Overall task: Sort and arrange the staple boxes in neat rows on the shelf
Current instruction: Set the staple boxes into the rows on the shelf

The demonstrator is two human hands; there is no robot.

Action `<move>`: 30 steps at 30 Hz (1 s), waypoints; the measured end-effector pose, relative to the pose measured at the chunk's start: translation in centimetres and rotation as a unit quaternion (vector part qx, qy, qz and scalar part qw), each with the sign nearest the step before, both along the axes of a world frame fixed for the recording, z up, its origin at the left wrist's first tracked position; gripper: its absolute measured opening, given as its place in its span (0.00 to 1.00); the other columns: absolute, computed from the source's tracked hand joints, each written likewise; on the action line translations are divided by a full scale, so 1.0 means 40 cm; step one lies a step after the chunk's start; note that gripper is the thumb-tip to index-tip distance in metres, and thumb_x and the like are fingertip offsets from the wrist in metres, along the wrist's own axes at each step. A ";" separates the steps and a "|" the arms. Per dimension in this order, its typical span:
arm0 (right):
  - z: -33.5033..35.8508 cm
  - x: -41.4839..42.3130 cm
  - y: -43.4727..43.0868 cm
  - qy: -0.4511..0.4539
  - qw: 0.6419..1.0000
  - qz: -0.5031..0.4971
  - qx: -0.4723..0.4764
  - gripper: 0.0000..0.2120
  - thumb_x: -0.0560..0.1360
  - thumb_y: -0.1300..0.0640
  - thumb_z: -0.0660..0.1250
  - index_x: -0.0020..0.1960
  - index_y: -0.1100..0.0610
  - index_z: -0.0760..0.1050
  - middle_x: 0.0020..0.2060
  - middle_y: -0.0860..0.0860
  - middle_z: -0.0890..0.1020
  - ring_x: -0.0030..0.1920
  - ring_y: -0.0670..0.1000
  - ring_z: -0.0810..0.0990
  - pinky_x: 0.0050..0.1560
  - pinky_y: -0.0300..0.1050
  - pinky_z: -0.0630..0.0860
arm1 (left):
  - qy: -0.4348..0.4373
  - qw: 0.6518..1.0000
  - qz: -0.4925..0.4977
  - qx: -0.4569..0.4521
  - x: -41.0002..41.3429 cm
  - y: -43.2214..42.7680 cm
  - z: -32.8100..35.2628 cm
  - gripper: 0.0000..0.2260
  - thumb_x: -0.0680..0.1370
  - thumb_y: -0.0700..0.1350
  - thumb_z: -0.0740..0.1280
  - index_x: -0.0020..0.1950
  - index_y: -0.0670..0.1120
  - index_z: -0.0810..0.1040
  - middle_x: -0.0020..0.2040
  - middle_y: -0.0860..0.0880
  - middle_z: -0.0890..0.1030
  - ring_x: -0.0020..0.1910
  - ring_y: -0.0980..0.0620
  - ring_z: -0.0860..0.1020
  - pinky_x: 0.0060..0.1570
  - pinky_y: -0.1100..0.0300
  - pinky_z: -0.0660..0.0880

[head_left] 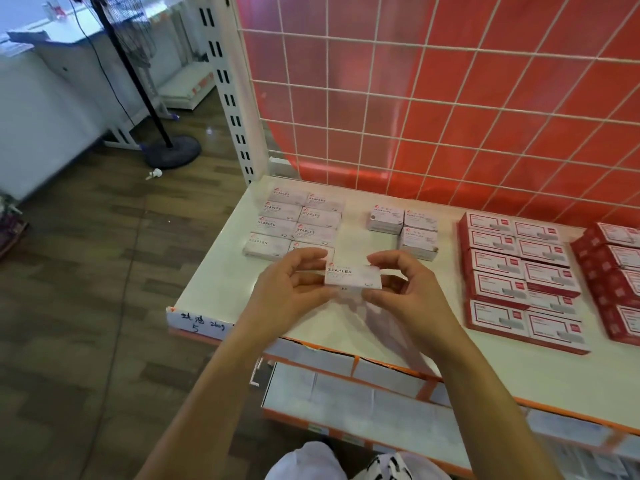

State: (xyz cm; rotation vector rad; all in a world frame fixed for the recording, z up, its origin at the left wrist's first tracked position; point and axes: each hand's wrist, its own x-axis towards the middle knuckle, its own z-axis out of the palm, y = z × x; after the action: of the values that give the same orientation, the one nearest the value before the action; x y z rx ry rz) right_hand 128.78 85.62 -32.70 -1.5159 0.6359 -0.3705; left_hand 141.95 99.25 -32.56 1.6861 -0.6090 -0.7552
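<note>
We've got both hands on 1 white staple box (353,277) here, label up and reading STAPLES. The left hand (294,282) pinches its left end between thumb and curled fingers, and the right hand (398,285) pinches the right end the same way. We take the block of white staples boxes (298,223) as our marker: 8 of them, lying flat in 2 columns of 4 on the white shelf (221,271). The held box sits just in front of that block, at the near end of its right column, with the left fingers covering part of the block's nearest right box. The box looks lifted off the surface, with a faint shadow below it. Right of the block, across a bare strip, sit the paper clip boxes (401,226), a small cluster. Farther right of the block again, we see the red boxes (519,271) packed in tidy columns. Behind the block rises the wire grid panel (450,98) over a red backing. Left of the block and beyond it, a fan stand (173,150) sits on the wood floor.
</note>
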 end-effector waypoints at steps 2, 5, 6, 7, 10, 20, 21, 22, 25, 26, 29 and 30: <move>-0.009 0.010 0.017 -0.003 1.000 0.004 0.010 0.20 0.68 0.73 0.71 0.54 0.53 0.75 0.51 0.52 0.81 0.47 0.48 0.82 0.45 0.41 0.79 | -0.018 1.000 0.002 0.016 0.011 0.010 -0.002 0.22 0.69 0.37 0.75 0.59 0.51 0.76 0.52 0.53 0.83 0.48 0.58 0.82 0.50 0.63 0.78; -0.020 0.021 0.036 -0.010 0.999 0.005 0.038 0.19 0.70 0.74 0.68 0.54 0.55 0.75 0.51 0.53 0.81 0.48 0.48 0.82 0.45 0.39 0.78 | 0.006 1.000 -0.013 0.020 0.028 0.032 -0.009 0.20 0.70 0.35 0.74 0.58 0.52 0.77 0.53 0.51 0.83 0.50 0.56 0.82 0.53 0.60 0.79; -0.021 0.024 0.040 -0.009 0.999 0.004 0.046 0.18 0.70 0.74 0.68 0.54 0.55 0.75 0.51 0.53 0.81 0.48 0.49 0.82 0.45 0.39 0.78 | 0.018 0.999 -0.021 0.018 0.033 0.040 -0.011 0.20 0.71 0.34 0.73 0.59 0.51 0.77 0.54 0.51 0.83 0.51 0.56 0.82 0.53 0.59 0.79; -0.022 0.025 0.043 -0.008 0.999 0.004 0.050 0.18 0.71 0.73 0.67 0.54 0.55 0.74 0.51 0.53 0.81 0.49 0.49 0.82 0.45 0.39 0.78 | 0.030 0.999 -0.028 0.015 0.039 0.047 -0.012 0.20 0.72 0.32 0.71 0.60 0.50 0.77 0.53 0.52 0.83 0.52 0.55 0.82 0.53 0.60 0.78; -0.026 0.029 0.047 0.006 1.000 0.007 0.030 0.16 0.71 0.71 0.68 0.54 0.55 0.75 0.51 0.53 0.81 0.50 0.50 0.82 0.49 0.43 0.80 | 0.052 0.998 -0.043 0.015 0.051 0.061 -0.010 0.21 0.73 0.31 0.70 0.62 0.48 0.76 0.53 0.53 0.84 0.53 0.56 0.82 0.52 0.63 0.78; -0.031 0.070 0.095 0.086 0.981 0.051 -0.167 0.17 0.70 0.65 0.72 0.50 0.47 0.72 0.52 0.48 0.78 0.50 0.44 0.78 0.48 0.36 0.79 | -0.147 0.975 -0.077 0.150 0.108 0.100 -0.003 0.18 0.68 0.46 0.77 0.55 0.52 0.78 0.48 0.57 0.82 0.43 0.62 0.81 0.42 0.69 0.78; -0.031 0.075 0.098 0.088 0.978 0.055 -0.180 0.17 0.70 0.64 0.72 0.51 0.46 0.73 0.51 0.47 0.78 0.48 0.43 0.78 0.48 0.34 0.78 | -0.154 0.974 -0.073 0.151 0.115 0.107 -0.003 0.18 0.68 0.44 0.78 0.55 0.52 0.78 0.47 0.56 0.82 0.42 0.62 0.81 0.42 0.70 0.77; -0.030 0.078 0.100 0.089 0.976 0.059 -0.190 0.17 0.70 0.64 0.72 0.51 0.46 0.73 0.50 0.46 0.77 0.48 0.42 0.77 0.47 0.32 0.76 | -0.156 0.974 -0.069 0.152 0.123 0.114 -0.003 0.17 0.67 0.43 0.78 0.54 0.50 0.79 0.46 0.56 0.83 0.41 0.62 0.81 0.42 0.70 0.77; -0.029 0.086 0.103 0.091 0.971 0.063 -0.210 0.16 0.71 0.62 0.71 0.53 0.47 0.73 0.49 0.44 0.77 0.47 0.40 0.77 0.47 0.29 0.75 | -0.166 0.972 -0.054 0.160 0.147 0.134 0.002 0.18 0.67 0.39 0.78 0.54 0.48 0.80 0.44 0.55 0.84 0.40 0.62 0.82 0.45 0.69 0.78; -0.031 0.086 0.104 0.091 0.971 0.061 -0.214 0.15 0.71 0.62 0.71 0.53 0.47 0.73 0.49 0.44 0.78 0.47 0.40 0.77 0.47 0.29 0.74 | -0.168 0.971 -0.049 0.162 0.156 0.140 0.005 0.17 0.67 0.39 0.78 0.54 0.48 0.80 0.43 0.56 0.84 0.40 0.62 0.82 0.45 0.69 0.78; -0.035 0.088 0.101 0.090 0.970 0.050 -0.219 0.13 0.73 0.61 0.70 0.53 0.47 0.74 0.49 0.44 0.78 0.47 0.39 0.77 0.46 0.27 0.73 | -0.165 0.974 -0.024 0.152 0.184 0.156 0.013 0.17 0.67 0.38 0.77 0.54 0.49 0.80 0.44 0.56 0.84 0.41 0.63 0.82 0.43 0.72 0.77; -0.036 0.089 0.100 0.091 0.970 0.047 -0.222 0.13 0.73 0.61 0.70 0.52 0.47 0.74 0.49 0.44 0.78 0.47 0.38 0.77 0.46 0.26 0.73 | -0.161 0.977 -0.013 0.143 0.193 0.158 0.014 0.17 0.67 0.38 0.78 0.54 0.49 0.80 0.44 0.56 0.84 0.41 0.62 0.82 0.44 0.71 0.77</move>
State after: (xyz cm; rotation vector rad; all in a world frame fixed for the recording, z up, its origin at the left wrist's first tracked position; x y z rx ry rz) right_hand 132.34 89.63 -34.13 -2.0183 0.6480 -0.3151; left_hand 149.68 105.57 -31.99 2.0932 -0.7748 -0.6126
